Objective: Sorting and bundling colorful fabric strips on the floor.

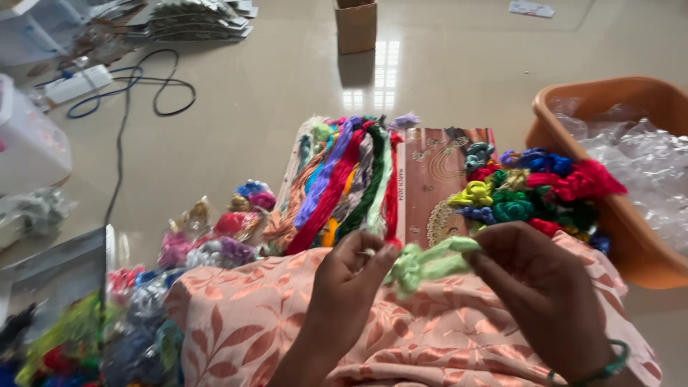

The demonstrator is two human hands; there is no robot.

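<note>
Light green thread skein (428, 262): we hold it stretched over the lap, just before the booklet (442, 188) | left hand (349, 276) fingers pinched on one end, right hand (545, 287) fingers closed on the other | step, as we judge: knotting the skein; next calls for a steady twist | knotted skeins (534, 190) beside the orange tub (648, 97).

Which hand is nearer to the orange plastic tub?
The right hand. It holds one end of the light green thread skein, just below and left of the orange tub. The left hand holds the other end, farther left.
</note>
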